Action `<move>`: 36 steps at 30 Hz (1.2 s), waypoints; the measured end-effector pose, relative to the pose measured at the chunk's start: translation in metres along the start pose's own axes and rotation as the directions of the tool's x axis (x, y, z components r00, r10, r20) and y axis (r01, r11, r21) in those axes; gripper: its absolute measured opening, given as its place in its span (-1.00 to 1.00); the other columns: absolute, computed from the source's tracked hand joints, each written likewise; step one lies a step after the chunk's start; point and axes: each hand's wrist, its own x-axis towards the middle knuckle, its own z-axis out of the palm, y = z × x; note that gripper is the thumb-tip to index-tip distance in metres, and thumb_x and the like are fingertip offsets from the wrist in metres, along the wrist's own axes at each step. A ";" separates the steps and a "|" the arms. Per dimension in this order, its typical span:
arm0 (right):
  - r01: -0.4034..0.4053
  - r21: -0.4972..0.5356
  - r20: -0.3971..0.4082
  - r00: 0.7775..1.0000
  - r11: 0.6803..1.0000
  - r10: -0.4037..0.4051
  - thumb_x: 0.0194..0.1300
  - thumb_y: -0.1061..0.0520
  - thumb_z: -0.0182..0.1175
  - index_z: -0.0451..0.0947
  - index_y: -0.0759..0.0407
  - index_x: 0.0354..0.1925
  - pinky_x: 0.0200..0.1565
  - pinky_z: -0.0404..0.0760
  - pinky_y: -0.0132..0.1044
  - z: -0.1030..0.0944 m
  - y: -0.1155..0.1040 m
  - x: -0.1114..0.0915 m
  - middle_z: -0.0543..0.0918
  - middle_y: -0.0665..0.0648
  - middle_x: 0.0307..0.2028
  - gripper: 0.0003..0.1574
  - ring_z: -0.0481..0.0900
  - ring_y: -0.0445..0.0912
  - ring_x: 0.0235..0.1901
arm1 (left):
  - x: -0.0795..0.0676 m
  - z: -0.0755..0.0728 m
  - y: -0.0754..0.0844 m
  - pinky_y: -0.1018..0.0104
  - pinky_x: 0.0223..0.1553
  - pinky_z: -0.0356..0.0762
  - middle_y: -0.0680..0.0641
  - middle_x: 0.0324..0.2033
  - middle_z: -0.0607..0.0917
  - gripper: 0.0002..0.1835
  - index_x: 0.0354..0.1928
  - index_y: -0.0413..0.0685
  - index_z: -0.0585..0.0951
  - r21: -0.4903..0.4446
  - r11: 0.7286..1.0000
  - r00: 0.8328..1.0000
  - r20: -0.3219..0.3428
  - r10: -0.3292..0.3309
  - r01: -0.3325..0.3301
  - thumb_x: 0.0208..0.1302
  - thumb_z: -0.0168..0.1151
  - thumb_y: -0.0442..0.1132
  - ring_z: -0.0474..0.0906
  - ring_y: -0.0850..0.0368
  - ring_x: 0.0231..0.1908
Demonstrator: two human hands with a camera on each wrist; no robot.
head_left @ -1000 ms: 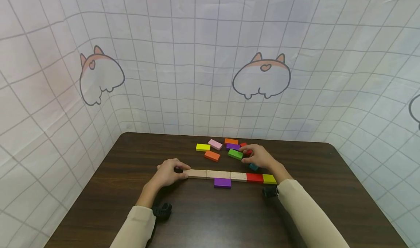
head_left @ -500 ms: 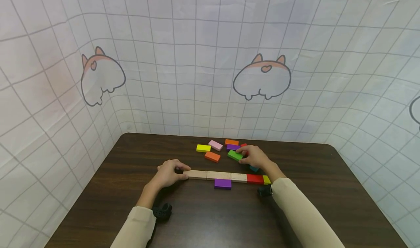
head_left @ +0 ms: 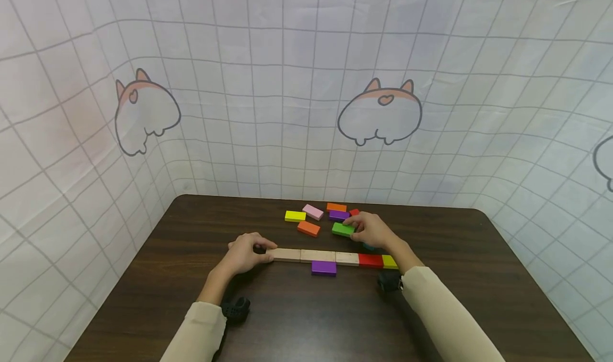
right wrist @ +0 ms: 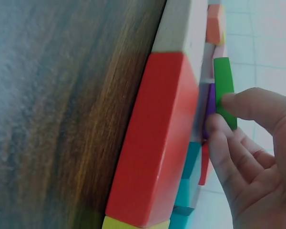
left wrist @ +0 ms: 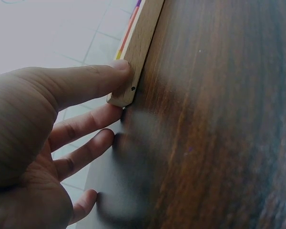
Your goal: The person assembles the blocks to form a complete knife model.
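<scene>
In the head view, my right hand pinches a green block between thumb and fingers. The right wrist view shows the thumb on one face of that green block. My left hand pinches the left end of a plain wooden block, which begins a straight row. Up close, the left thumb presses on this wooden block. Further along the row lie two more plain blocks, a red block and a yellow-green block, partly hidden by the right forearm.
A purple block lies against the row's near side. Behind the row are loose yellow, pink, orange, purple and red blocks. Teal blocks sit under the right hand. A patterned cloth surrounds the dark table.
My right hand has moved slightly left onto the green block and now pinches it; the block has turned a little. The left hand has stayed at the end of the row.
</scene>
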 end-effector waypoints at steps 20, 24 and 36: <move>0.103 0.084 -0.014 0.995 0.991 -0.102 0.30 0.22 0.37 0.69 -0.02 0.15 -0.15 0.63 -0.23 -0.007 -0.012 -0.049 0.64 0.04 -0.13 -0.54 0.63 -0.12 -0.18 | 0.001 0.001 -0.002 0.00 -0.08 0.15 0.19 -0.28 0.69 -0.78 -0.12 0.32 0.82 0.008 1.000 1.000 -0.009 0.008 -0.008 0.18 0.53 -0.10 0.52 0.18 -0.18; 0.120 0.077 -0.009 0.993 0.990 -0.120 0.30 0.22 0.36 0.68 -0.02 0.17 -0.20 0.61 -0.26 -0.007 -0.011 -0.062 0.64 0.04 -0.09 -0.54 0.63 -0.14 -0.20 | 0.002 0.001 -0.003 -0.01 -0.07 0.15 0.19 -0.28 0.69 -0.78 -0.11 0.31 0.82 0.008 1.000 1.000 -0.005 0.009 -0.009 0.18 0.53 -0.10 0.52 0.19 -0.18; 0.164 0.131 0.006 0.986 0.978 -0.166 0.28 0.26 0.37 0.67 0.04 0.16 -0.30 0.61 -0.32 0.002 -0.003 -0.088 0.60 0.04 -0.19 -0.52 0.59 -0.18 -0.32 | 0.001 0.001 -0.002 -0.05 -0.04 0.15 0.19 -0.26 0.69 -0.78 -0.11 0.32 0.82 -0.001 1.000 1.000 -0.002 0.001 -0.001 0.19 0.53 -0.11 0.52 0.17 -0.16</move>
